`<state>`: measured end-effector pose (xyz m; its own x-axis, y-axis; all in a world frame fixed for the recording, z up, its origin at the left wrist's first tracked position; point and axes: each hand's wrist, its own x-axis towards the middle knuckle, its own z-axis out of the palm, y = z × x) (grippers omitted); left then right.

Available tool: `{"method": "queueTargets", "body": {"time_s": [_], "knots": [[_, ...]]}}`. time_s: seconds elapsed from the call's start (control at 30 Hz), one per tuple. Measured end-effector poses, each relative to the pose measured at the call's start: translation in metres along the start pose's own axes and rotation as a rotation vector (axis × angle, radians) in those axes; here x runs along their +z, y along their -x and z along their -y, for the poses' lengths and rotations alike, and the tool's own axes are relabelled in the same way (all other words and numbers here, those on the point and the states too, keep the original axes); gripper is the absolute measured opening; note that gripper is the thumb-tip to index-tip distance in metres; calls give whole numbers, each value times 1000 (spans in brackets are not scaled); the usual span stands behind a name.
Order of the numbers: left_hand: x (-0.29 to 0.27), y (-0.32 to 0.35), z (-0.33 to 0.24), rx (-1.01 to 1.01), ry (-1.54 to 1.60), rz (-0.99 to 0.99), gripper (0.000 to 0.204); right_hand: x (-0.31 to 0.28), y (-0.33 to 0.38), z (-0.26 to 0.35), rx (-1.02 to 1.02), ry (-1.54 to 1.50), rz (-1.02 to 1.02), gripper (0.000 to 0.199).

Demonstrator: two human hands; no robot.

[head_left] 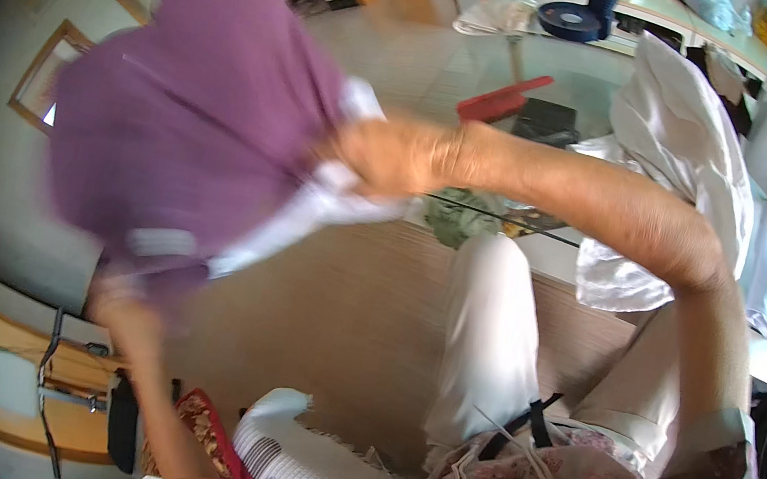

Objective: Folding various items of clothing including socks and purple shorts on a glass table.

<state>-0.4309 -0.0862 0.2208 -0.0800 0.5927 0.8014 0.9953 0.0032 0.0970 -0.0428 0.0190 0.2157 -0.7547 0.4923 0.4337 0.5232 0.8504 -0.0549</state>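
A purple piece of cloth (194, 96) with white parts along its edge hangs in the air at the left, blurred by motion. My right hand (382, 155) is closed on its right side, bunching the fabric and some white cloth, with the arm reaching across from the right. At the cloth's lower corner, next to a pale patch, is my left hand (119, 295). Blur and fabric hide its fingers, so I cannot tell how it grips. Whether the cloth is a garment is unclear.
A glass-topped table (404, 55) stands ahead, bearing a red object (503, 100) and a black box (545, 122). White satiny cloth (689, 139) drapes at the right. A blue fan base (569, 21) sits farther back. A patterned white cloth (297, 453) lies beside my lap.
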Motion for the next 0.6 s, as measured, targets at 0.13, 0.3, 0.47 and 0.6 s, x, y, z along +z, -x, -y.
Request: {"method": "queueTargets", "body": {"time_s": [0.13, 0.3, 0.47, 0.6], "knots": [[7, 47, 68, -334, 128, 665, 14, 46, -7, -47, 200, -279, 149, 27], [-28, 25, 96, -548, 351, 404, 25, 53, -53, -51, 380, -337, -148, 33], [-42, 10, 102, -536, 349, 395, 26, 47, -51, -46, 555, -1019, 226, 45], [-34, 9, 112, -587, 339, 417, 31, 39, -35, -46, 369, -1278, 554, 59]]}}
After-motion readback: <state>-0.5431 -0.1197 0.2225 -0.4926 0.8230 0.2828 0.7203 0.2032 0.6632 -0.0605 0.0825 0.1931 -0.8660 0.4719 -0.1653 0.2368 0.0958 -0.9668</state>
